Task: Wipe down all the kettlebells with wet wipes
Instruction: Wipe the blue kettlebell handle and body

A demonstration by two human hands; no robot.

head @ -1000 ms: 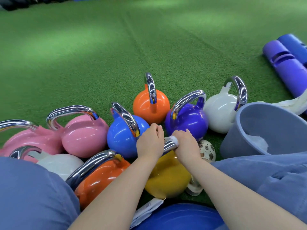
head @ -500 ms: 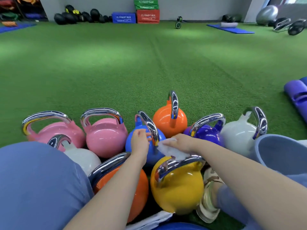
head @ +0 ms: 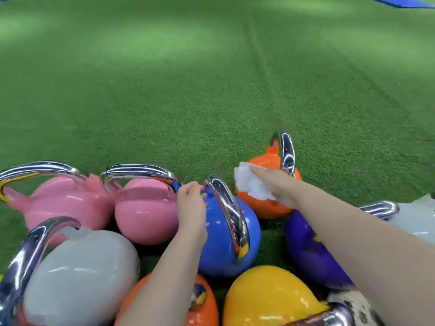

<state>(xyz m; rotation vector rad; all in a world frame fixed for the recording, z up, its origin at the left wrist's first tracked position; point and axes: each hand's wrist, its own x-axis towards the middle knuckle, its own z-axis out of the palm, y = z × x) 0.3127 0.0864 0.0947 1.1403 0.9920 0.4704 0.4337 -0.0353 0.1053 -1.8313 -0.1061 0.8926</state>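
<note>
Several kettlebells with chrome handles stand close together on green turf. My right hand [head: 275, 184] holds a white wet wipe [head: 249, 182] against the far orange kettlebell [head: 268, 208]. My left hand [head: 191, 203] rests on the left side of the blue kettlebell [head: 223, 243], fingertips by the base of its handle. Around them sit two pink kettlebells [head: 146, 210] [head: 63, 203], a white kettlebell [head: 82, 274], a near orange kettlebell [head: 200, 304], a yellow kettlebell [head: 270, 297] and a purple kettlebell [head: 308, 250], which my right forearm crosses.
Open green turf [head: 211, 78] stretches ahead of the cluster. Another white kettlebell [head: 414, 222] shows at the right edge. A patterned shoe [head: 355, 302] lies at the bottom right beside the yellow kettlebell.
Both hands left the yellow kettlebell's handle. The right hand carried the wipe forward onto the far orange kettlebell; the left hand moved to the blue one. The view tilted up, then down.
</note>
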